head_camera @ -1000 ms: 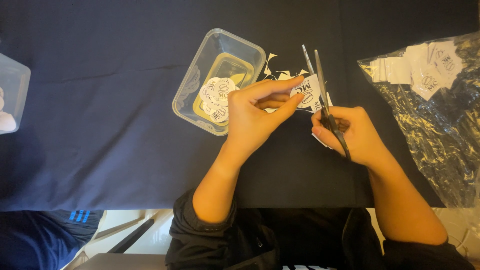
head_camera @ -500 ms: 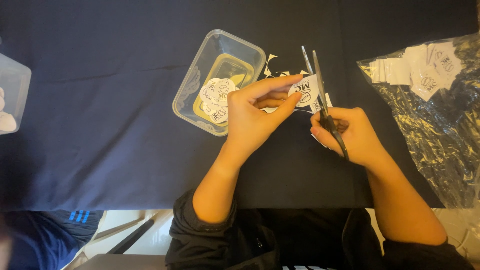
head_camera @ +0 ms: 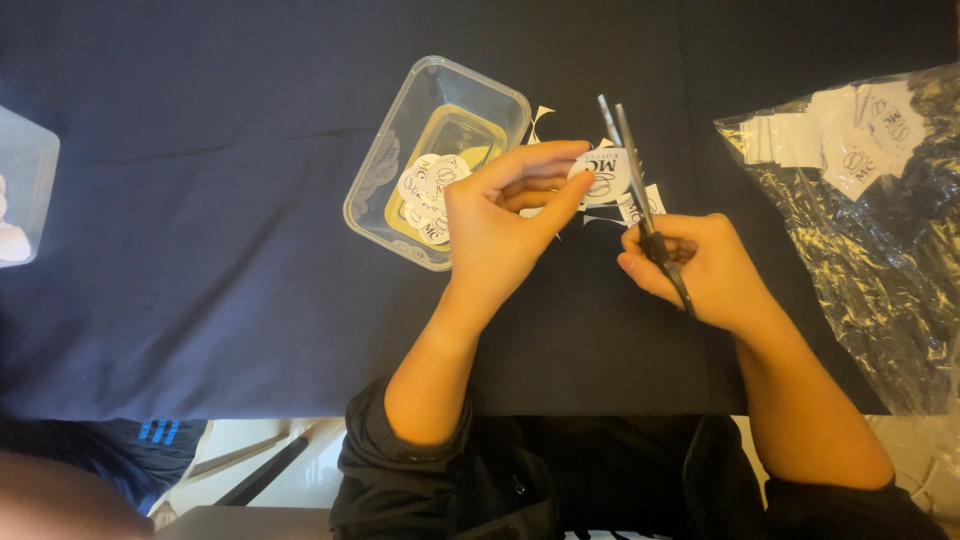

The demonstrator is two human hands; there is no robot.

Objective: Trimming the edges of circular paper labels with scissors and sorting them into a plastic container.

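Observation:
My left hand [head_camera: 500,225] pinches a small round white paper label [head_camera: 603,175] between thumb and fingertips above the dark tablecloth [head_camera: 200,250]. My right hand [head_camera: 695,265] grips a pair of scissors [head_camera: 640,190], blades pointing away from me and nearly closed against the label's right edge. Small white paper offcuts [head_camera: 640,208] lie on the cloth under the label.
A clear plastic tub [head_camera: 435,160] with several cut round labels stands left of my hands. A clear plastic bag [head_camera: 870,210] holding uncut square labels lies at the right. Another clear container [head_camera: 22,195] sits at the left edge. Someone's knee shows at the bottom left.
The scissor blades have closed further on the label. The label now looks rounder in my left fingers. Both hands stay in the same spot.

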